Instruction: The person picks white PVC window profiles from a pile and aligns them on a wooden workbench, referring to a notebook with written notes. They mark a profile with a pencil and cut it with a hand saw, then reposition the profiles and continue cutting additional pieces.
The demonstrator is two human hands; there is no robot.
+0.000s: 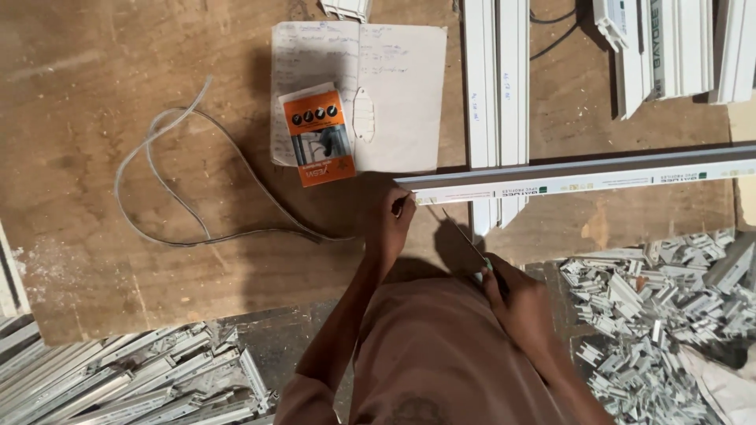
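A long white plastic profile (583, 177) lies across the wooden workbench (118, 102), running from the middle to the right edge. My left hand (390, 224) pinches its left end with the fingers closed on it. My right hand (512, 295) grips a thin blade-like tool (465, 240) with a greenish handle, its tip pointing up toward the underside of the profile near the left end. My arms and pinkish shirt fill the lower middle.
An orange blister pack (319, 134) lies on a sheet of handwritten paper (394, 86). A grey rubber strip (177, 197) loops at left. More white profiles (496, 86) stand at the back. Piles of offcuts (661, 307) lie at right and lower left (134, 378).
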